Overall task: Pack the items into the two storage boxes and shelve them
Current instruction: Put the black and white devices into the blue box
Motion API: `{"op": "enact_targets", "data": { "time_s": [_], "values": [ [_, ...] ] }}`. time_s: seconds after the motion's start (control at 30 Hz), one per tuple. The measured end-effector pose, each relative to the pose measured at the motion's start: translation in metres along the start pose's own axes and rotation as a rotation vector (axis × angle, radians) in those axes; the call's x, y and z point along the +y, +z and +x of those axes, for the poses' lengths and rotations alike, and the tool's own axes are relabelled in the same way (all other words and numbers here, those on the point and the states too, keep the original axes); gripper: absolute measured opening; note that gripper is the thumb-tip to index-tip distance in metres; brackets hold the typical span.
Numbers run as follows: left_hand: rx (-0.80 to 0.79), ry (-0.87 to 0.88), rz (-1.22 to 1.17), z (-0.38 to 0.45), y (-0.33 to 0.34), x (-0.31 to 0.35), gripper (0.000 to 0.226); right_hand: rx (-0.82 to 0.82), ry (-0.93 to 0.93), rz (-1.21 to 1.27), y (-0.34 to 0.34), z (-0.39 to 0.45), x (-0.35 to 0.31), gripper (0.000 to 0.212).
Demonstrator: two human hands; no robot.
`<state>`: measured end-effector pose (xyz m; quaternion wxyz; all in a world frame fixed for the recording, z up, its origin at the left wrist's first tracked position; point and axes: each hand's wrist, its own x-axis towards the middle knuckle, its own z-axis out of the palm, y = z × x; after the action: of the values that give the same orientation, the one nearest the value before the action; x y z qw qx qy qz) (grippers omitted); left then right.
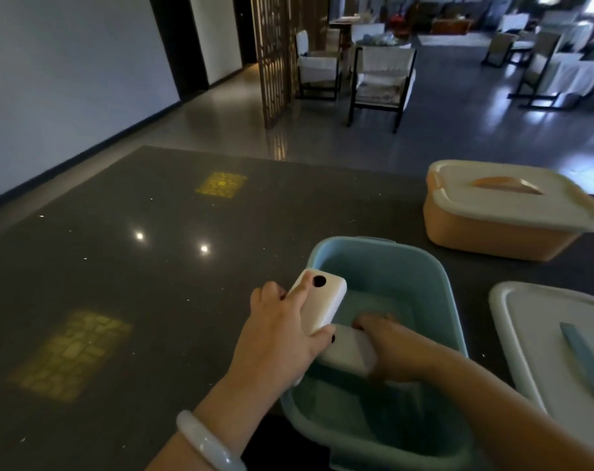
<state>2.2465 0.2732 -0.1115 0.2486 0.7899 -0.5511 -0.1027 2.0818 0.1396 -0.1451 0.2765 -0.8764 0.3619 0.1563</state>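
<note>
Packing half done: orange plastic lidded box (pixel 506 226) closed at two o'clock; left hand (pixel 282 338) grasping white rectangular block (pixel 317 302), right hand (pixel 395 351) grasping second white block (pixel 351 353), both over open blue plastic box (pixel 435 283); lidding and shelving remain.

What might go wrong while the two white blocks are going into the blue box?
The left hand holds one white block above the rim of the blue box, right over the other white block in the right hand. They might knock together, or the upper one might slip and drop. The box sits near the table edge, so a push may tip it off.
</note>
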Motion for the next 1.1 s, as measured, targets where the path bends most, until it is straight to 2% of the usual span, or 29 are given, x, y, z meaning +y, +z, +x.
{"op": "enact_targets", "data": {
  "time_s": [0.17,0.53,0.73,0.93,1.1],
  "values": [
    [0.035,0.030,0.070,-0.002,0.000,0.003,0.085,-0.084,0.044,-0.034,0.007,0.003,0.004,0.074],
    [-0.011,0.026,0.112,0.000,-0.003,0.004,0.087,-0.078,0.042,-0.066,0.018,0.011,0.006,0.086],
    [-0.008,0.049,0.099,-0.001,-0.004,0.003,0.087,-0.108,0.037,-0.034,0.014,0.017,0.010,0.079],
    [-0.012,0.044,0.092,-0.002,-0.005,0.004,0.088,-0.228,0.035,-0.021,0.013,0.016,0.006,0.077],
    [-0.015,0.045,0.077,-0.002,-0.006,0.005,0.088,-0.331,0.008,0.054,0.006,0.010,-0.001,0.065]
  ]
}}
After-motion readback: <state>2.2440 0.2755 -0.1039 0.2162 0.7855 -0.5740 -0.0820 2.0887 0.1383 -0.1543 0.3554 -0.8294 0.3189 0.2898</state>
